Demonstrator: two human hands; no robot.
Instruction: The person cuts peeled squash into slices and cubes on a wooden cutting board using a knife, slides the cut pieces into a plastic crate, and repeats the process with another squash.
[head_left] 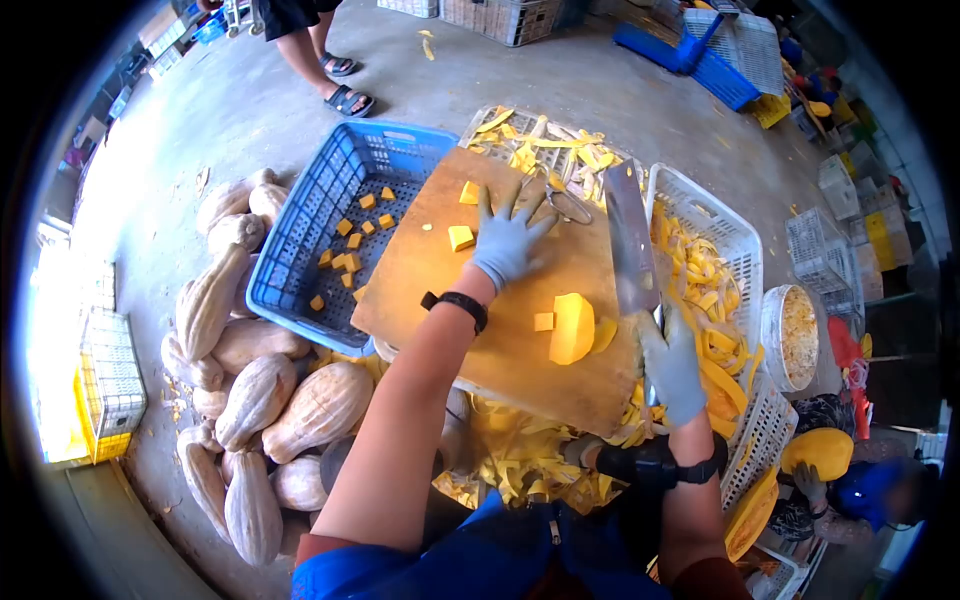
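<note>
My left hand (510,242), in a pale grey glove, has its fingers spread over the wooden cutting board (430,290). Two orange pumpkin pieces lie by its fingers: a pumpkin cube (460,238) and a smaller chunk (469,192) farther up. My right hand (672,365), gloved too, is closed round the handle of a cleaver (630,240). The wide blade points away from me along the board's right edge. Between my hands and nearer me lie a larger peeled pumpkin piece (573,328) and a small cube (544,321). A metal wire-like object (568,206) lies beyond my left hand.
Left of the board, a blue crate (290,320) holds several pumpkin cubes. Unpeeled pumpkins (320,405) are piled on the floor. Peelings fill a white crate (715,200) at right, beside a white bucket (768,340). One person (310,60) stands ahead; another holds a peeled pumpkin (817,453).
</note>
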